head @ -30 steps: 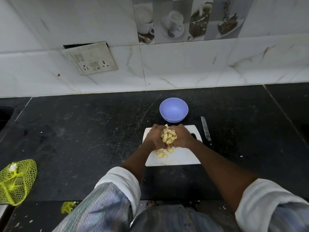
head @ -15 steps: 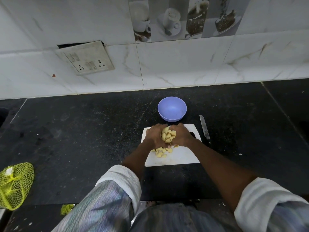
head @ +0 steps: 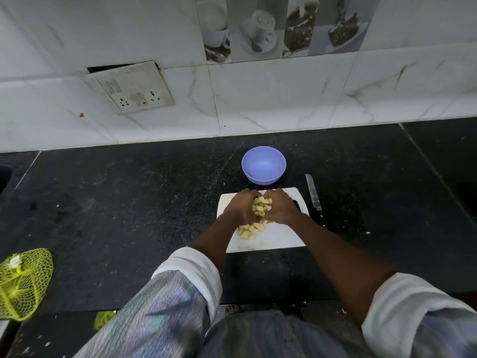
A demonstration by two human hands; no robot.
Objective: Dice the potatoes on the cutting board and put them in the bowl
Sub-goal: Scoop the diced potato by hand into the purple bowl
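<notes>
Both hands form the grip: the left hand [head: 238, 209] and right hand [head: 280, 209] are cupped toward each other, fingers curled inward, holding between them a heap of pale yellow diced potato pieces [head: 262, 206]. Fingertips of the two hands nearly meet at the far side of the heap. The hands sit over the far half of the white rectangular plastic cutting board [head: 278, 236]; whether the heap is lifted clear of the board cannot be told. Just nearer the person, a smaller scatter of loose potato cubes [head: 249, 229] lies on the board, beside the left wrist.

Beyond the board's far edge, close to it, stands the round lilac plastic bowl [head: 263, 165] — its visible interior shows no potato. A steel-bladed kitchen knife [head: 313, 192] lies on the dark speckled stone surface [head: 129, 202] just right of the board, blade pointing away from the person.

Rolled white cuffs over iridescent grey-blue sleeves [head: 167, 301] cover both forearms. At far left, a yellow-green mesh net bag [head: 23, 280] rests at the surface's edge. Behind, a white marble-pattern tiled wall [head: 284, 99] carries a tilted off-white switch and socket plate [head: 131, 87] — its upper edge stands away from the wall.
</notes>
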